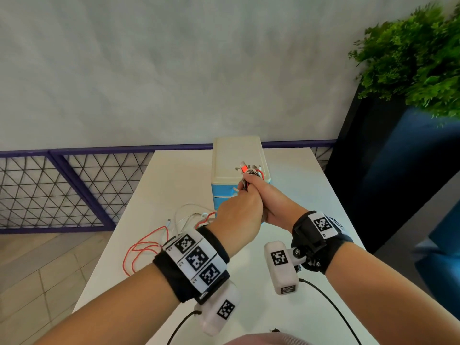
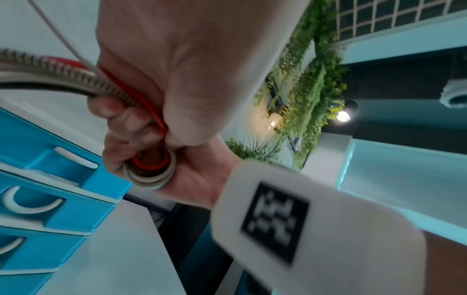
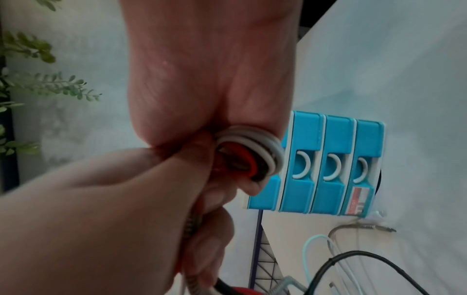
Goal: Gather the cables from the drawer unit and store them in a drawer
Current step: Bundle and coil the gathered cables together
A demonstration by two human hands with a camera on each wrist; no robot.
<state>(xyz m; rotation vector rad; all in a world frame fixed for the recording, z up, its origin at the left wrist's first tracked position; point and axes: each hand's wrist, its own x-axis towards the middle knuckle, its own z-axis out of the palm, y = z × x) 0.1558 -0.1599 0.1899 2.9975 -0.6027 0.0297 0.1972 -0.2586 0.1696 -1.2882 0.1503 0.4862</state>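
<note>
Both hands meet in front of the blue drawer unit [image 1: 239, 158] with its cream lid. My right hand [image 1: 271, 202] grips a coiled bundle of cables [image 1: 250, 171], red, white and braided grey, and their plug ends stick up above the fist. My left hand [image 1: 239, 212] is curled round the same cables just below it. In the right wrist view the coil [image 3: 250, 151] shows as grey and red loops in the fist. The loose tails [image 1: 154, 245] trail left across the white table [image 1: 298, 183]. The drawers [image 3: 328, 165] are closed.
A purple mesh railing [image 1: 74, 175] runs behind and left of the table. A green plant [image 1: 418, 58] in a dark blue planter stands at the right. Black wrist-camera cords [image 1: 331, 307] hang near the table's front edge.
</note>
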